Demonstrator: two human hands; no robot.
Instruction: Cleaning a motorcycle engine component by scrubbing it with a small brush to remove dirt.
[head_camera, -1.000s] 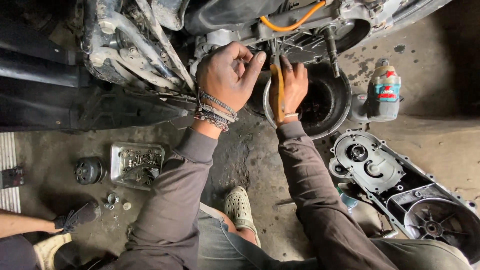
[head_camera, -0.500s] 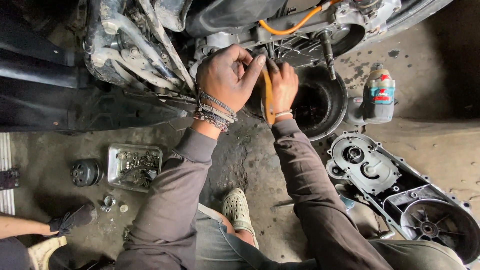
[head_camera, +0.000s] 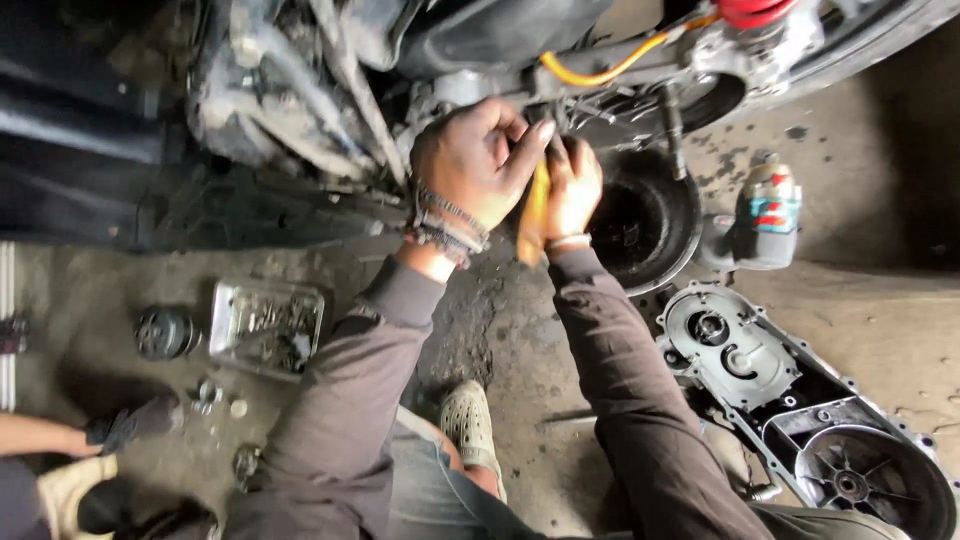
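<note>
Both hands up at twelve o'clock, under the greasy engine underside (head_camera: 330, 110). Left hand (head_camera: 475, 165) curled closed around a part there, not possible to tell which. Right hand (head_camera: 572, 190) closed on a yellow tool handle (head_camera: 534, 215), tip hidden between the hands. Black drain pan (head_camera: 650, 225) on the floor at two o'clock, just beside the right wrist. Likely risks: tool slipping on oily metal, knuckles hitting the casing; a loosened part falling outside the pan, toward the tray of small parts (head_camera: 268, 325) at nine o'clock.
</note>
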